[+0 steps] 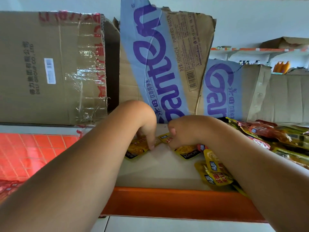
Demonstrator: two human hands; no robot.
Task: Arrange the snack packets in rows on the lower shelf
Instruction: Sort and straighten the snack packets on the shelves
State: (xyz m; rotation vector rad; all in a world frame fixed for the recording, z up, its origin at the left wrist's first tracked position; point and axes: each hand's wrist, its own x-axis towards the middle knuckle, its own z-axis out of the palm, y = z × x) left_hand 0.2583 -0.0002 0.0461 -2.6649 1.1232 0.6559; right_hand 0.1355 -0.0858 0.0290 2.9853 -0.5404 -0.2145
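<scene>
Three cardboard boxes fill the back of the shelf: a taped brown Deli carton (50,67) on the left, a torn Ganten water box (158,56) leaning in the middle, and a second Ganten box (222,91) just right of it. In front of them runs the lower shelf (158,171), white on top with an orange front lip. A loose pile of snack packets (275,136) covers its right end, and a few yellow packets (215,171) have spilled towards the front edge beside the right forearm.

Near the middle of the shelf lie two yellow packets, a left packet (136,149) and a right packet (187,150), side by side with a gap between them.

The left hand (145,129) bends its fingers down onto the left packet; whether its grip pinches or only presses cannot be told. The right hand (177,133) has a narrow grip curled on a small yellow packet (164,137) between the two.

The first row seems only just begun. The next move likely calls for laying the small packet flat in line with its neighbours, then drawing more from the pile.
</scene>
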